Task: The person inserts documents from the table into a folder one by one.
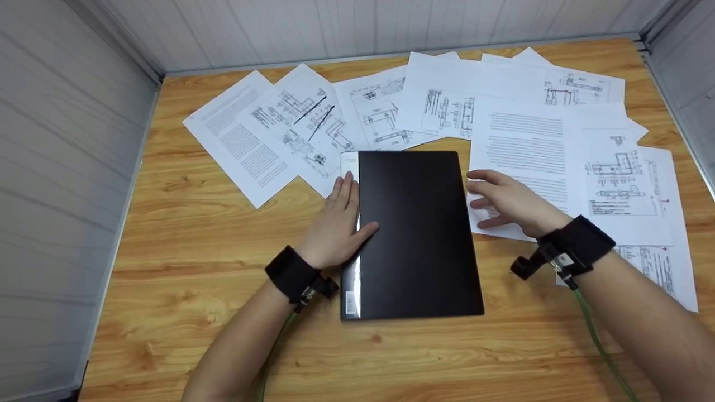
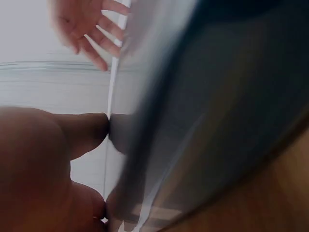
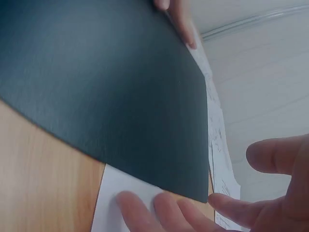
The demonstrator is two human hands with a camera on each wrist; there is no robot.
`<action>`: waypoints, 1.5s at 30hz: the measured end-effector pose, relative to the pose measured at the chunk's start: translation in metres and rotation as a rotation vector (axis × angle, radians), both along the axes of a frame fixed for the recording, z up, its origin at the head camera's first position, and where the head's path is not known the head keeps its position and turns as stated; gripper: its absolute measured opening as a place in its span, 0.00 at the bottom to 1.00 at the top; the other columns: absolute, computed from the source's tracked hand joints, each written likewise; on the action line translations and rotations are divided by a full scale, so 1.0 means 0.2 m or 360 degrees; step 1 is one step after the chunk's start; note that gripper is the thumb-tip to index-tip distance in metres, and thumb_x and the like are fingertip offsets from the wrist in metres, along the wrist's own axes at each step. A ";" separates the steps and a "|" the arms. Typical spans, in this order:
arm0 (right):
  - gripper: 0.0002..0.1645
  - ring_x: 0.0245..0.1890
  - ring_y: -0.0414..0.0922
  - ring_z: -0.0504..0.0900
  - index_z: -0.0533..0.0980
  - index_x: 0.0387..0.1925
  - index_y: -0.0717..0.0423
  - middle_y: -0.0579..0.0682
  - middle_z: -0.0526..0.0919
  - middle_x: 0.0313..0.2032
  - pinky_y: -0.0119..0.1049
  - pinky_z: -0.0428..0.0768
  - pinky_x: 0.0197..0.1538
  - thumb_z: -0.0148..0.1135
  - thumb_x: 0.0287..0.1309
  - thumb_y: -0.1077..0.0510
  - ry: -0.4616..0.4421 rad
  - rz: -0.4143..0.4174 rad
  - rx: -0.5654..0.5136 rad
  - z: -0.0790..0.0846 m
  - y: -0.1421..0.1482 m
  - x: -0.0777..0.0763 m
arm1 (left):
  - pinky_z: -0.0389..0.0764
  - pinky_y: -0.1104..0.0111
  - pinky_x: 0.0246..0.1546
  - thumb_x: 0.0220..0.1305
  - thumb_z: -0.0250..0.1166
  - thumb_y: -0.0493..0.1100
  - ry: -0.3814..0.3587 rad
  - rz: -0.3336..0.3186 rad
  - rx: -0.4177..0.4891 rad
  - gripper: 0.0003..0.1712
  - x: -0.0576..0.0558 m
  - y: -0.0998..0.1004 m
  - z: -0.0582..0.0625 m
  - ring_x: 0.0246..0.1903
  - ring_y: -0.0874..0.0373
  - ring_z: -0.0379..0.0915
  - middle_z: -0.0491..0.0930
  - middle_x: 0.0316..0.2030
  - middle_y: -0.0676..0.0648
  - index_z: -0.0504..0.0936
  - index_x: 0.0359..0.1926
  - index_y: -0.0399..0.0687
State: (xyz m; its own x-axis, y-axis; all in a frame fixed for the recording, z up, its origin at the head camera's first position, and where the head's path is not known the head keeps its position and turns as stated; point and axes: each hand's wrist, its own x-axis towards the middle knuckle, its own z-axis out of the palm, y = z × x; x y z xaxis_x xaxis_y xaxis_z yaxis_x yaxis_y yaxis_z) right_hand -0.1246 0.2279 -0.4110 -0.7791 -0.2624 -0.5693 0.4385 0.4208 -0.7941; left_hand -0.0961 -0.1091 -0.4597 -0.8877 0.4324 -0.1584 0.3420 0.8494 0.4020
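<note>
A closed black folder (image 1: 416,234) lies upright to me on the wooden table, its pale glossy spine strip (image 1: 351,296) along the left side. My left hand (image 1: 335,223) rests flat on that spine, fingers straight, with the thumb reaching onto the black cover. In the left wrist view the thumb and a fingertip meet the folder's shiny surface. Just off the folder's right edge is my right hand (image 1: 511,201), fingers spread and holding nothing. In the right wrist view its fingers (image 3: 137,212) are beside the folder's edge, over a white sheet.
Printed sheets with text and technical drawings fan out behind the folder, from a text page (image 1: 240,134) at left to overlapping sheets (image 1: 528,162) at right. Two thin black lines (image 1: 321,120) lie over one drawing. Pale panels (image 1: 357,28) wall the table's back and sides.
</note>
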 end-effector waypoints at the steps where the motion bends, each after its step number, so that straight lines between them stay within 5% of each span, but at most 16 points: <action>1: 0.43 0.68 0.59 0.65 0.50 0.78 0.52 0.60 0.58 0.73 0.52 0.81 0.52 0.49 0.72 0.38 -0.0014 -0.0010 -0.0019 0.00 0.00 0.00 | 0.40 0.56 0.74 0.74 0.47 0.65 0.0002 0.0001 -0.0001 0.51 0.00 0.00 0.00 0.76 0.44 0.22 0.27 0.77 0.37 0.38 0.77 0.32; 17: 0.40 0.76 0.56 0.45 0.44 0.80 0.49 0.55 0.47 0.77 0.62 0.67 0.64 0.45 0.75 0.46 -0.0158 -0.0140 -0.0355 0.03 -0.05 0.05 | 0.40 0.59 0.74 0.74 0.45 0.66 0.0039 0.0047 -0.0033 0.51 0.01 0.02 -0.03 0.76 0.46 0.20 0.26 0.77 0.39 0.37 0.77 0.35; 27: 0.40 0.76 0.55 0.45 0.45 0.79 0.47 0.52 0.48 0.77 0.63 0.63 0.65 0.47 0.74 0.46 -0.0201 -0.0231 -0.0448 0.02 -0.04 0.06 | 0.40 0.58 0.74 0.74 0.43 0.67 0.0113 0.0054 -0.0061 0.50 0.02 0.02 -0.05 0.76 0.46 0.22 0.28 0.78 0.38 0.40 0.77 0.35; 34: 0.46 0.72 0.51 0.56 0.36 0.80 0.37 0.50 0.52 0.75 0.47 0.64 0.61 0.51 0.72 0.47 -0.0263 -0.0334 -0.0565 0.07 -0.06 0.09 | 0.41 0.58 0.74 0.75 0.43 0.67 0.0116 0.0075 0.0001 0.50 0.02 0.02 -0.04 0.76 0.45 0.23 0.30 0.78 0.37 0.40 0.77 0.34; 39: 0.48 0.70 0.50 0.59 0.31 0.79 0.40 0.53 0.60 0.72 0.44 0.60 0.61 0.49 0.74 0.48 -0.0177 -0.0229 -0.0666 0.14 -0.06 0.10 | 0.39 0.58 0.74 0.75 0.39 0.68 0.0033 0.0108 0.0082 0.49 0.02 0.00 -0.01 0.77 0.46 0.23 0.29 0.78 0.39 0.38 0.78 0.37; 45: 0.33 0.69 0.54 0.64 0.52 0.78 0.50 0.57 0.69 0.69 0.50 0.64 0.65 0.39 0.79 0.47 0.0106 0.0038 -0.0785 0.25 -0.08 0.10 | 0.40 0.56 0.74 0.76 0.39 0.67 0.0090 0.0114 0.0235 0.46 0.01 -0.01 0.10 0.77 0.49 0.23 0.31 0.78 0.42 0.36 0.79 0.46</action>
State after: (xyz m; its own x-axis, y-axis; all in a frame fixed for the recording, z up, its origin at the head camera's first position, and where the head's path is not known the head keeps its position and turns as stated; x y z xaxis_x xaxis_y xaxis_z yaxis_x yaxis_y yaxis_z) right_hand -0.1041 0.2121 -0.3613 -0.7999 -0.5062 -0.3224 0.3751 -0.0024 -0.9270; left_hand -0.0939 -0.1119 -0.4387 -0.9228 0.3825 -0.0467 0.3084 0.8056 0.5058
